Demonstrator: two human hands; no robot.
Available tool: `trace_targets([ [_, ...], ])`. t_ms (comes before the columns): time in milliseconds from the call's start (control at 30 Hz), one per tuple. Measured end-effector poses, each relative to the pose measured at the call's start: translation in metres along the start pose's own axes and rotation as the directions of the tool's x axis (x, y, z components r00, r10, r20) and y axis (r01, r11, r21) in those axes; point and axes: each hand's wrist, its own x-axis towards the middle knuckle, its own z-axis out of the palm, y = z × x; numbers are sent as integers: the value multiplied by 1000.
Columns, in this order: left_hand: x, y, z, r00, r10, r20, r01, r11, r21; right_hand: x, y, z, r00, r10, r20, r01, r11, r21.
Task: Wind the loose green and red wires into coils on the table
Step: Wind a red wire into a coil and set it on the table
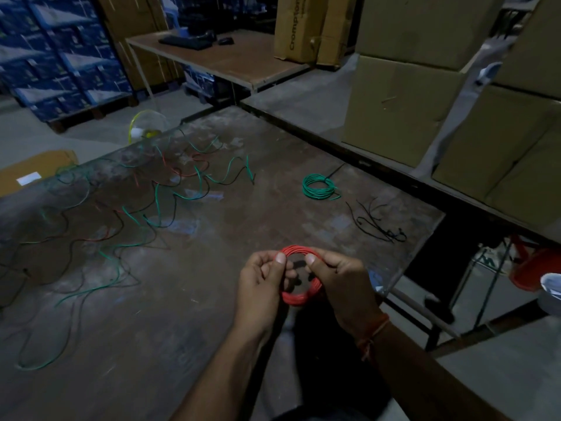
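Red plastic-coated wire coil (pixel 299 275), pinched by our left hand (pixel 262 287) and right hand (pixel 340 284) so its loops stay together above the worn wooden table (pixel 212 299).

Place: a warehouse storeroom is showing here.
Evidence: cardboard cartons (pixel 403 95) are standing stacked right of the worn table (pixel 273 165); blue boxes (pixel 60 56) are piling up beyond it.

Both hands are hiding parts of the red coil (pixel 299 297); the loose wires (pixel 127 205) are seemingly running past the left edge.
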Motion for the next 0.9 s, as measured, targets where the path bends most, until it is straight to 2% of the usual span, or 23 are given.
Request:
trace_targets([
  [100, 10, 0, 26, 999, -22, 49, 25, 997, -71, 18, 1, -19, 998, 66, 9, -67, 994, 86],
  [167, 19, -6, 41, 997, -32, 64, 37, 996, -86, 33, 7, -35, 992, 114, 53, -117, 991, 65],
  [233, 30, -14, 54, 998, -58, 24, 60, 995, -81, 48, 10, -52, 983, 168, 67, -166, 985, -41],
  [300, 39, -22, 64, 996, -86, -32, 83, 993, -84, 65, 12, -69, 986, 167, 23, -155, 954, -255],
  [367, 45, -26, 73, 992, -102, -68, 96, 992, -85, 84, 21, -91, 999, -19, -50, -14, 814, -581],
  [433, 49, -30, 79, 991, -110, -82, 103, 991, -80, 105, 37, -111, 955, -291, -54, 135, 593, -794],
  [467, 51, -32, 81, 990, -116, -85, 108, 990, -92, 113, 41, -118, 939, -340, -52, 134, 500, -855],
  [533, 54, -34, 82, 989, -127, -81, 117, 985, -123, 128, 51, -127, 956, -290, -51, 59, 359, -931],
  [600, 55, -34, 82, 989, -125, -78, 115, 986, -119, 135, 50, -127, 984, -165, -71, -19, 298, -954],
  [667, 55, -31, 80, 989, -124, -76, 117, 989, -95, 141, 49, -126, 988, -128, -85, -48, 272, -961],
  [700, 55, -30, 79, 990, -125, -73, 118, 989, -92, 143, 49, -123, 991, -127, -47, -18, 221, -975],
  [800, 55, -27, 77, 989, -134, -69, 126, 986, -109, 146, 46, -117, 960, -252, 125, 166, 152, -974],
  [833, 55, -25, 76, 988, -136, -70, 128, 986, -104, 149, 45, -116, 959, -230, 167, 195, 106, -975],
  [867, 55, -24, 75, 988, -134, -72, 127, 987, -95, 150, 42, -114, 973, -149, 176, 187, 63, -980],
  [900, 55, -22, 74, 988, -131, -76, 125, 988, -89, 150, 39, -113, 982, -87, 170, 175, 60, -983],
])
